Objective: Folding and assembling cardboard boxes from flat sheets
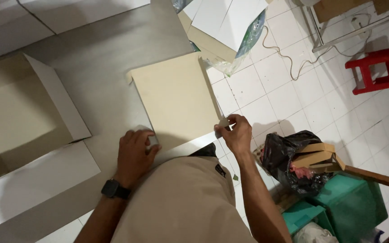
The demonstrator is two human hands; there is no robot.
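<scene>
- The left hand [133, 155], with a dark watch [115, 189] at the wrist, lay knuckles-up on the grey counter [100, 67], its fingers curled narrow onto the near left corner of a cream cardboard sheet [174, 96]
- The right hand [236, 134] sat at the sheet's near right corner, fingers pinched shut on the edge there
- A narrow white strip [186, 147], the folded near edge of the sheet, ran between the two hands; whether it was fully creased could not be told
- The sheet lay flat on the counter in front of the person, its right side reaching out past the counter's edge over the white tiled floor [289, 94]
- An opened cardboard box [19, 112] with white flaps rested on the counter to the left, well apart from the hands
- A loose pile of white and cream sheets [223, 22] lay beyond the sheet, partly over clear plastic
- On the floor to the right stood a black bag [280, 157] holding brown cardboard pieces, green bins [352, 202] beside it, a red stool [381, 67] farther off, and a pale cord [289, 56] trailing across the tiles
</scene>
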